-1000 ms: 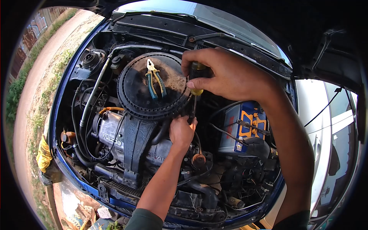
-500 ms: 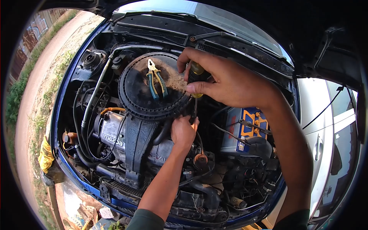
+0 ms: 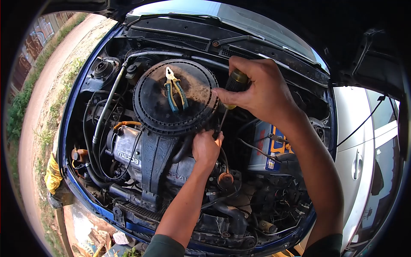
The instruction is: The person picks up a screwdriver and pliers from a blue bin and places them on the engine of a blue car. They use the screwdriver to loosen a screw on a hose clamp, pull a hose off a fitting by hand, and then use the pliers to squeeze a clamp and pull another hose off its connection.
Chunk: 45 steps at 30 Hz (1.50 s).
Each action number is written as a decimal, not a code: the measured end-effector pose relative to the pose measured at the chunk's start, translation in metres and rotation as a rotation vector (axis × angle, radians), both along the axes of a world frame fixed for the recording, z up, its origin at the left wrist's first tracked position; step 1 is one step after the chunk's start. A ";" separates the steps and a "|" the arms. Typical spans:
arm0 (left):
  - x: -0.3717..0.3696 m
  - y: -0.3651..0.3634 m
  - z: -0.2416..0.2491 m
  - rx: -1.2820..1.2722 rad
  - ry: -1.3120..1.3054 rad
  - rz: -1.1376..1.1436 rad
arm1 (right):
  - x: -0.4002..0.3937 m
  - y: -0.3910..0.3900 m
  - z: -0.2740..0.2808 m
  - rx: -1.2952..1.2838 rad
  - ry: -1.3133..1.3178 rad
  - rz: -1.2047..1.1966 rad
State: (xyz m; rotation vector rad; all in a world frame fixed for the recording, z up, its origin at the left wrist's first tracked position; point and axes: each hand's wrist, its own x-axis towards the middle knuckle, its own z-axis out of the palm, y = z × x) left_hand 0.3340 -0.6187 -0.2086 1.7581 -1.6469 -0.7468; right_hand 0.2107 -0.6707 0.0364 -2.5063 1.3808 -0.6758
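i have my right hand (image 3: pixel 266 88) wrapped on the yellow-and-black handle of a screwdriver (image 3: pixel 238 81), thumb on the near left side and fingers curled over the far end. the screwdriver leans, its handle up and to the right, its thin shaft running down and toward me, just right of the round black air cleaner housing (image 3: pixel 147 105). my view loses the tip among dark parts beside my left hand (image 3: pixel 206 147).

that left hand reaches in at the housing's near right edge, fingers bent downward; i cannot tell whether they pinch anything, since the fingertips are partly hidden. a black hose (image 3: pixel 184 149) curves just left of it.

on top of the dusty housing i see combination pliers (image 3: pixel 174 90) with teal-and-yellow grips, lying loose with the jaws pointing far. nearer and to the left sits the engine cover (image 3: pixel 128 150) lettered mazda, with a broad black duct (image 3: pixel 157 154) beside it.

right of my left hand, well apart, is the battery (image 3: pixel 260 145), partly covered by my right forearm. farther out, i get a white car (image 3: pixel 353 128) on the right and a dirt road (image 3: pixel 38 103) on the left.
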 end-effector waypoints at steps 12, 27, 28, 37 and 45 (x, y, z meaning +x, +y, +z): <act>0.000 -0.001 0.003 0.019 -0.026 -0.012 | 0.006 0.017 0.029 0.288 0.031 0.143; -0.001 0.000 0.005 -0.006 -0.033 0.008 | -0.004 0.026 -0.001 0.268 -0.071 0.070; 0.000 -0.001 0.006 0.022 -0.013 0.000 | -0.005 0.026 -0.001 0.254 -0.098 0.075; -0.001 -0.001 0.003 -0.023 -0.031 0.015 | -0.016 0.018 0.009 0.038 -0.154 0.049; -0.002 0.001 0.004 -0.017 -0.088 0.019 | -0.008 0.024 0.006 0.152 -0.159 0.053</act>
